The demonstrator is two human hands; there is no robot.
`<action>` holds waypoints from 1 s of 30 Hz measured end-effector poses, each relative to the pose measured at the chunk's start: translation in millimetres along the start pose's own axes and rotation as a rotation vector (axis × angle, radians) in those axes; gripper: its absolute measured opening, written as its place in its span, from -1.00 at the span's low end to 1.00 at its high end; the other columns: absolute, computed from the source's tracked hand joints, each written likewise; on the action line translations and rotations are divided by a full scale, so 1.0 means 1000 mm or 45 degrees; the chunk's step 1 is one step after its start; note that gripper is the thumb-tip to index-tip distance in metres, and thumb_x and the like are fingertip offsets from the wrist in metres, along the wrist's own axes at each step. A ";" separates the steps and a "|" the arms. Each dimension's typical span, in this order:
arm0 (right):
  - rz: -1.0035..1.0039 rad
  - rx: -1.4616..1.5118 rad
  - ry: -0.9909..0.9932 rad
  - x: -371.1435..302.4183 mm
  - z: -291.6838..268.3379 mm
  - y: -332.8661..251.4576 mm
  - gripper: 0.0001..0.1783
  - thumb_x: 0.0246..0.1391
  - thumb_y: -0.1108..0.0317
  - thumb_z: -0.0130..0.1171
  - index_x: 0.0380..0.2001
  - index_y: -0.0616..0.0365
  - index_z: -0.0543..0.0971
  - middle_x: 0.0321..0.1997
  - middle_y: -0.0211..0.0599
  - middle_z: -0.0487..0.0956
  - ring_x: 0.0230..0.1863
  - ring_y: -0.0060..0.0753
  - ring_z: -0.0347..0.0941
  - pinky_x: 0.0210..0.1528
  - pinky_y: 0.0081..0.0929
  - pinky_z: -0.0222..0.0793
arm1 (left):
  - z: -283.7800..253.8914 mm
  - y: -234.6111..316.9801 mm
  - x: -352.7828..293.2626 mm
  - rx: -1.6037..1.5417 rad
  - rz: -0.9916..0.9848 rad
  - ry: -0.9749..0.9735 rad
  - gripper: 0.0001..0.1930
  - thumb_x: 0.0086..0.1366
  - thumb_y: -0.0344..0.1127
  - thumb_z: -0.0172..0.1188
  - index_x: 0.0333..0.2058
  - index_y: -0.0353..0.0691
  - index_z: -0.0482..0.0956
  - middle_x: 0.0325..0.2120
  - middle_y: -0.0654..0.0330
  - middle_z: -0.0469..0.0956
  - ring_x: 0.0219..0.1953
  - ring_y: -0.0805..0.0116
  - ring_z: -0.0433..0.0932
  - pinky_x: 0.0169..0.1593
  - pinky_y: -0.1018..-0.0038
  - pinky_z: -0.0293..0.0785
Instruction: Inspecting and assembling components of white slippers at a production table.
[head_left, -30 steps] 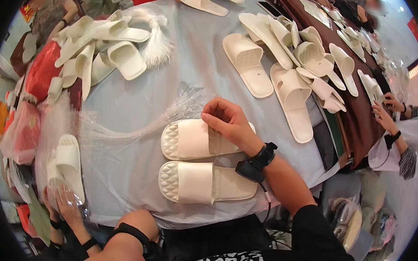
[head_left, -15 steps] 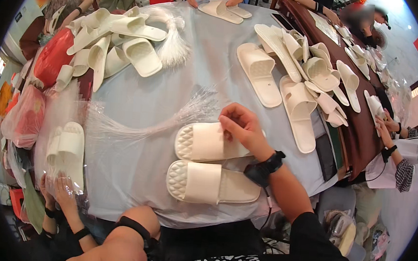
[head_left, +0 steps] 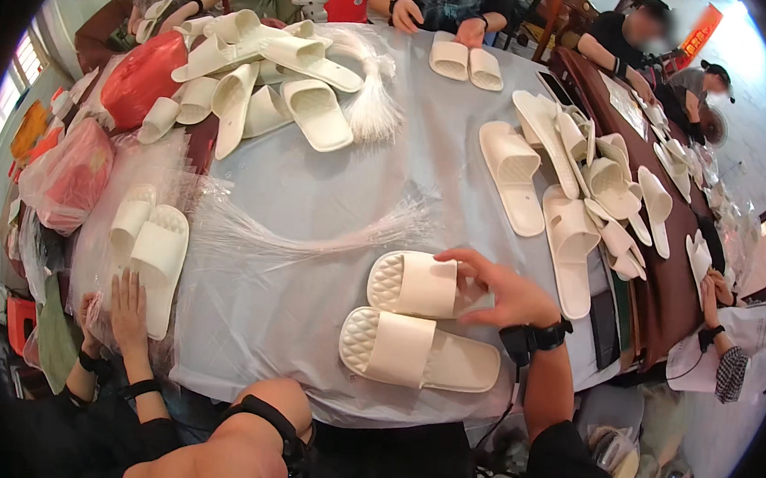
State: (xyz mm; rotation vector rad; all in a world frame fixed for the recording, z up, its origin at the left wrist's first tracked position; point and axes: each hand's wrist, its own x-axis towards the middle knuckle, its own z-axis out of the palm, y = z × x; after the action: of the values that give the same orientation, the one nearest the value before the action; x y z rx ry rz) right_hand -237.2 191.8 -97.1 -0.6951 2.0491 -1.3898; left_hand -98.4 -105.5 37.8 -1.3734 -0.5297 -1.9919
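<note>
Two cream slide slippers lie side by side in front of me, toes to the left: the far slipper [head_left: 430, 284] and the near slipper [head_left: 402, 349]. My right hand [head_left: 514, 294], with a black band at the wrist, spans the far slipper just behind its strap. Its index finger rests on the strap's far edge and the thumb is at the near side; the heel is hidden behind the hand. My left hand [head_left: 276, 398] is bent down at the table's front edge, past a black wrist band. Its fingers are out of sight.
A bundle of clear plastic ties [head_left: 312, 238] lies beyond the slippers. Slipper piles stand at the far left [head_left: 318, 115] and right [head_left: 569, 243]. At left a co-worker's hand [head_left: 130, 303] touches a bagged slipper [head_left: 159, 259]. Across the table another person's hands are beside a slipper pair [head_left: 450, 57].
My right hand has gone from a pinch above the strap to spread across the far slipper, which has shifted right against the near one. The person across has set their slippers down.
</note>
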 end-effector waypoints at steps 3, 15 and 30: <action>-0.201 -0.374 0.113 0.004 0.012 -0.001 -0.09 -0.15 0.39 0.54 0.33 -0.02 0.39 0.01 -0.28 0.55 -0.08 -0.29 0.44 0.00 -0.35 0.40 | -0.007 -0.010 0.010 -0.005 0.033 0.033 -0.83 0.26 -0.32 0.16 -0.50 -0.13 0.63 -0.46 0.41 0.61 -0.29 0.51 0.57 -0.27 0.50 0.47; -0.344 -0.353 0.164 0.023 0.057 0.000 -0.42 -0.11 0.53 0.36 0.08 0.03 0.63 -0.24 -0.24 0.56 -0.20 -0.19 0.52 -0.13 -0.35 0.45 | -0.017 -0.008 0.030 0.001 0.148 0.164 -0.83 0.28 -0.33 0.15 -0.49 -0.13 0.64 -0.45 0.41 0.63 -0.28 0.52 0.58 -0.27 0.49 0.48; -0.504 0.003 0.665 0.064 0.017 -0.095 -0.44 0.10 0.65 0.29 0.20 0.23 0.47 0.01 -0.32 0.62 -0.02 -0.61 0.57 -0.05 -0.69 0.48 | -0.044 0.029 0.039 -0.113 0.313 0.023 -0.85 0.27 -0.44 0.13 -0.50 -0.17 0.60 -0.63 0.27 0.57 -0.58 0.45 0.52 -0.50 0.52 0.39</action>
State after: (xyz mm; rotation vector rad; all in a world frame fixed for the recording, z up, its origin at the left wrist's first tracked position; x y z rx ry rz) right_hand -260.4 105.8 -22.8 -0.8364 2.3874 -1.9642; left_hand -116.8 -165.4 56.8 -1.3993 -0.2527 -1.8438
